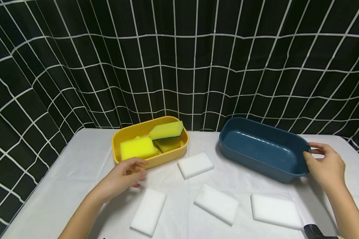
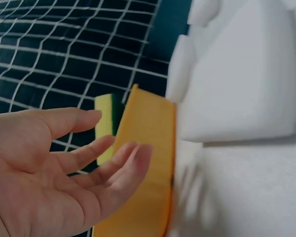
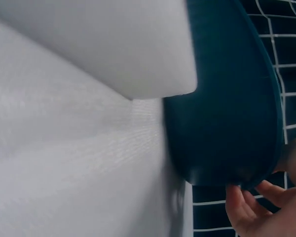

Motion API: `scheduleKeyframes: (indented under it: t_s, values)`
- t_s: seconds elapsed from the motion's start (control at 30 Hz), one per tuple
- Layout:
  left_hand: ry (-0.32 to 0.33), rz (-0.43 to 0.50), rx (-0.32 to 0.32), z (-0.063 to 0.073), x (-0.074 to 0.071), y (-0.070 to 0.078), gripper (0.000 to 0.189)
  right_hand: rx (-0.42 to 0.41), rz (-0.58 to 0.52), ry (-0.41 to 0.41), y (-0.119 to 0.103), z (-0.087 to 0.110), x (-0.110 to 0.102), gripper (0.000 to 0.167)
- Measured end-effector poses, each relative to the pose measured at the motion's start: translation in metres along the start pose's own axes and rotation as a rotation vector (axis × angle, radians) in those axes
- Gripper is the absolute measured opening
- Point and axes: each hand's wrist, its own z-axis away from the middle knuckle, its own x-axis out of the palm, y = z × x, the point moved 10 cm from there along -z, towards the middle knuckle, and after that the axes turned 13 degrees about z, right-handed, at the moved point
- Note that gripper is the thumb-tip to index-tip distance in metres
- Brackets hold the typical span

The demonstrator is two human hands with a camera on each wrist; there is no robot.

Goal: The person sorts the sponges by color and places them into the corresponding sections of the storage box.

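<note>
At the right end of the dark blue bin (image 1: 263,169), my right hand (image 1: 326,164) pinches the rim, its thumb over the inner side. The right wrist view shows the fingertips (image 3: 234,197) against the bin's end. My left hand (image 1: 122,177) is beside the front wall of the yellow bin (image 1: 164,158), fingers loosely bent and holding nothing. In the left wrist view a gap shows between its thumb and fingers; whether it touches the wall I cannot tell. Inside the yellow bin lie several yellow sponges (image 1: 137,147), one tilted with a dark green layer (image 1: 167,130).
Several white rectangular blocks lie spread on the white-clothed table (image 1: 57,186): one block (image 1: 195,165) between the bins, others nearer (image 1: 216,203). A black object (image 1: 314,231) shows at the lower right edge. Behind hangs a black cloth (image 1: 185,79) with a white grid.
</note>
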Motion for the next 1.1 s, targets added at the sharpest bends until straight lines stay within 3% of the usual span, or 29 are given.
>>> scheduleKeyframes:
  t_s: [0.17, 0.5, 0.67, 0.87, 1.1]
  values:
    - [0.009, -0.086, 0.026, 0.005, 0.004, -0.004, 0.040, -0.024, 0.016, -0.006, 0.000, 0.001, 0.002, 0.048]
    - [0.056, -0.130, -0.047, 0.015, 0.014, -0.021, 0.044, -0.092, 0.037, -0.055, 0.004, 0.007, 0.002, 0.054]
    - [0.067, -0.200, -0.098, 0.017, 0.018, -0.029, 0.055, -0.045, -0.052, -0.131, 0.004, 0.009, 0.006, 0.059]
    - [0.152, -0.355, -0.108, 0.020, 0.018, -0.030, 0.067, -0.009, -0.090, -0.162, 0.003, 0.011, 0.009, 0.060]
    - [0.166, -0.375, -0.102, 0.020, 0.024, -0.033, 0.073, 0.008, -0.112, -0.188, 0.007, 0.011, 0.013, 0.062]
